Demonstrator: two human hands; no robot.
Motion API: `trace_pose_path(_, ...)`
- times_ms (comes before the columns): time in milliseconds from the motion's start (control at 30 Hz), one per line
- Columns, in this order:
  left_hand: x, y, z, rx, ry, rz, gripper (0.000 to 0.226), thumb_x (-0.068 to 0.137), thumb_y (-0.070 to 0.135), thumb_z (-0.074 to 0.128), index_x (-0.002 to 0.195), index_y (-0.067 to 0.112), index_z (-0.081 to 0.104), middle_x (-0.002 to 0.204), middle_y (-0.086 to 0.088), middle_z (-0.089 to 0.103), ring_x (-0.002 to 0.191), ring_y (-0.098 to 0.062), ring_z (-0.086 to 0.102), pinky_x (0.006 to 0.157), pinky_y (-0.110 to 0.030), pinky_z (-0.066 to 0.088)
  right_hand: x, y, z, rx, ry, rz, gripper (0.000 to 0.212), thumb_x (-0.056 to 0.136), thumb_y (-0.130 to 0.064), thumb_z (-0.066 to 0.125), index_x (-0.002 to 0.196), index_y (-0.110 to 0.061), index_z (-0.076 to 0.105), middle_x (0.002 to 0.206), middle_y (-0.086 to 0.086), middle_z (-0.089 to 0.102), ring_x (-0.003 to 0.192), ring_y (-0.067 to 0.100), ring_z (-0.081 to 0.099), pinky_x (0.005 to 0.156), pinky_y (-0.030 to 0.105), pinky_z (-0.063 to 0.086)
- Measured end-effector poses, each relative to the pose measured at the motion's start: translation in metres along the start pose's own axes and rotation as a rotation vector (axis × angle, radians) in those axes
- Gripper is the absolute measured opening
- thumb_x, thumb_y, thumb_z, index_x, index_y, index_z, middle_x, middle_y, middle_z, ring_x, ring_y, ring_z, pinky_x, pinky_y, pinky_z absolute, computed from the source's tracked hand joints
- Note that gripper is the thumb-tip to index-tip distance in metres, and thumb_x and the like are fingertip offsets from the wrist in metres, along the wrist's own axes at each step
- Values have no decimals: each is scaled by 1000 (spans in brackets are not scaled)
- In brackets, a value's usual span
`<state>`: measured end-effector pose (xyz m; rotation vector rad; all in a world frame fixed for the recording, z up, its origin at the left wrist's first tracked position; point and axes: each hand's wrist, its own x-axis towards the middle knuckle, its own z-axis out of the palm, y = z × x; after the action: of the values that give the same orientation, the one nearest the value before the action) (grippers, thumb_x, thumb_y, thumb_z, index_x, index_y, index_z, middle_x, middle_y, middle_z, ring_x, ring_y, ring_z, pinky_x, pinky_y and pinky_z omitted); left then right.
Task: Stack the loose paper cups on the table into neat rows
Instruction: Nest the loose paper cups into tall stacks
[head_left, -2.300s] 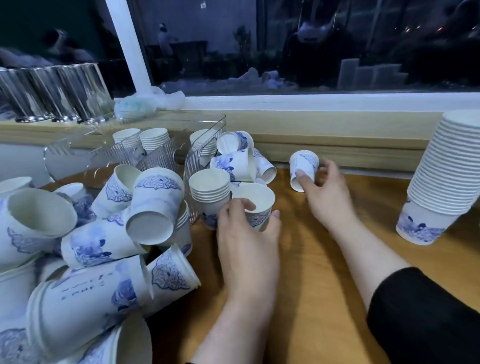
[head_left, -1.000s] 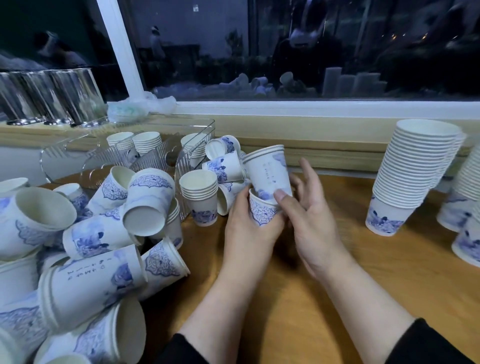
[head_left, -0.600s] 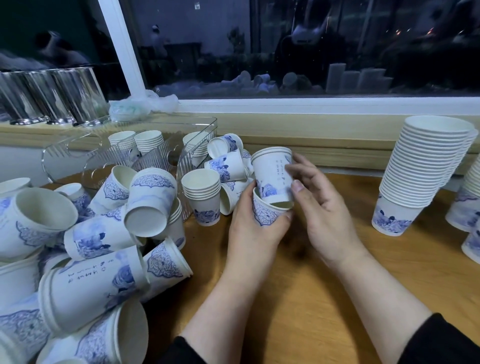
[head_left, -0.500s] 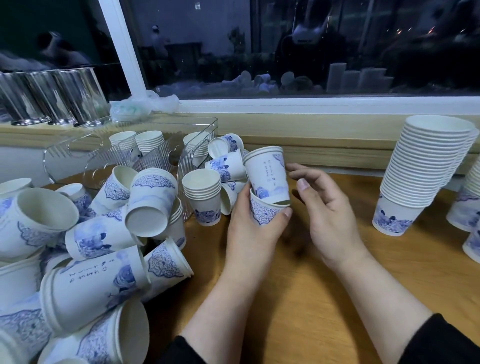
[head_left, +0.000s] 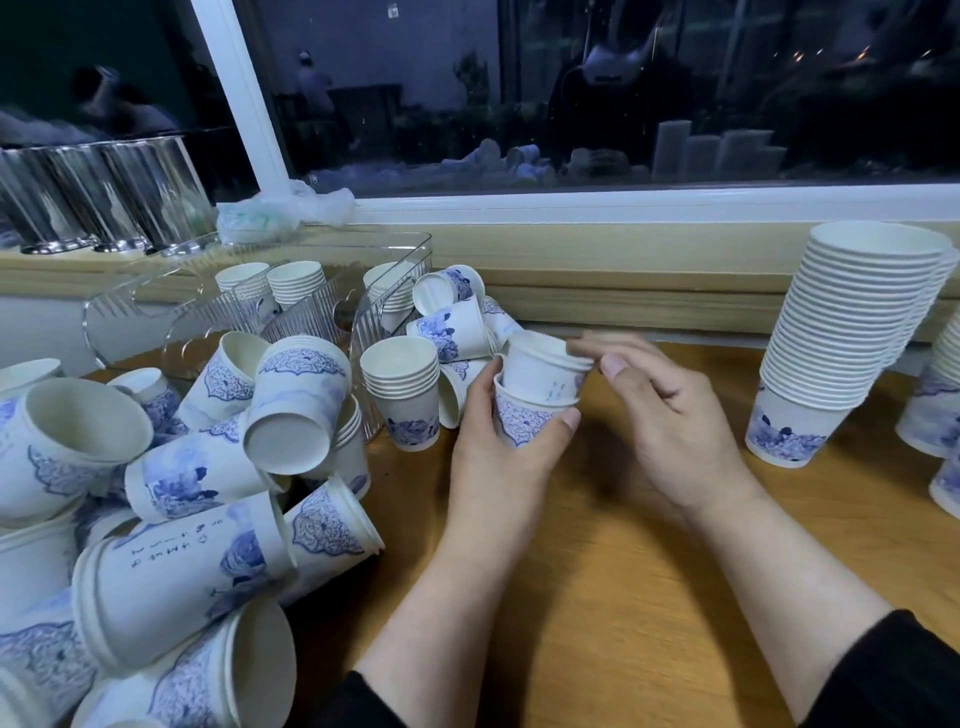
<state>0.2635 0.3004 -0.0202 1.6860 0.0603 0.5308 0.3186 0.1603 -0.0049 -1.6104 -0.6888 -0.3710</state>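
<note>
Misalignment is the chief risk: the upper cup (head_left: 545, 366) sits only partly seated and tilted in the lower cup (head_left: 527, 423), which the left hand (head_left: 501, 441) grips above the bench (head_left: 597, 597). The right hand (head_left: 660, 415), fingers loosely curled and blurred, hovers beside the rim holding nothing, so a skewed push could crease the thin paper or jam it crooked. An elbow swing might also topple the loose cup pile (head_left: 171, 493) or the tall stack (head_left: 852, 338).

dim bluish indoor light, reflections in dark window (head_left: 571, 93), wide-angle edge distortion, motion-blurred fingertips
</note>
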Motion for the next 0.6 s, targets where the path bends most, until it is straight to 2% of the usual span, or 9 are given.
trace_pose_path(67, 0, 0, -2, -50, 23, -20, 68, 84, 18, 81, 143, 25, 47, 131, 15, 64, 119, 5, 59, 108, -26, 46, -3, 1, 4, 24, -40, 34, 34, 104, -25, 42, 119, -13, 69, 124, -2, 68, 125, 15, 57, 110, 41, 41)
trace_pose_path(133, -3, 2, -4, -56, 55, -24, 69, 83, 24, 80, 142, 28, 45, 132, 17, 63, 121, 5, 58, 108, -27, 45, -5, 0, 7, 70, 3, 58, 36, 104, -31, 40, 126, -15, 65, 129, -5, 66, 128, 15, 56, 110, 47, 41)
trace_pose_path(233, -16, 8, -12, -71, 137, -28, 70, 84, 21, 81, 139, 38, 40, 136, 22, 57, 122, 11, 54, 105, -15, 42, -5, 4, 7, 1, 105, 115, 27, 104, -27, 46, 120, -19, 67, 118, -9, 69, 114, 11, 63, 101, 49, 49)
trace_pose_path(267, -23, 9, -15, -68, 166, -23, 70, 85, 17, 80, 137, 41, 39, 136, 23, 56, 122, 12, 53, 103, -10, 40, -5, 5, 6, -30, 102, 151, 24, 103, -24, 49, 116, -22, 68, 112, -9, 71, 108, 10, 65, 98, 47, 51)
trace_pose_path(333, -37, 8, -22, -30, 233, -8, 68, 84, 13, 79, 133, 43, 41, 134, 22, 57, 122, 10, 54, 100, -9, 40, -7, 6, 10, -49, 39, 202, 20, 100, -18, 54, 111, -26, 68, 104, -9, 72, 100, 4, 65, 93, 32, 52)
trace_pose_path(433, -52, 5, -37, -2, 364, 11, 67, 83, 22, 80, 138, 33, 43, 136, 16, 57, 125, 2, 54, 108, -24, 42, -7, -2, 26, -64, -66, 164, 24, 98, -10, 57, 115, -25, 64, 103, -6, 69, 89, -4, 60, 82, 10, 44)
trace_pose_path(533, -53, 5, -46, 25, 438, 5, 67, 78, 31, 77, 136, 28, 43, 133, 10, 60, 123, -4, 57, 108, -35, 45, 5, -7, 43, -237, -179, 54, 35, 97, -9, 57, 128, -25, 56, 104, -3, 62, 92, 2, 57, 81, 12, 43)
trace_pose_path(600, -51, 7, -47, 12, 476, -4, 65, 80, 22, 80, 133, 29, 44, 131, 10, 60, 120, -2, 58, 106, -30, 46, 19, -7, 55, -379, -271, 10, 44, 98, -12, 56, 135, -33, 49, 103, -7, 58, 91, 6, 56, 82, 18, 42)
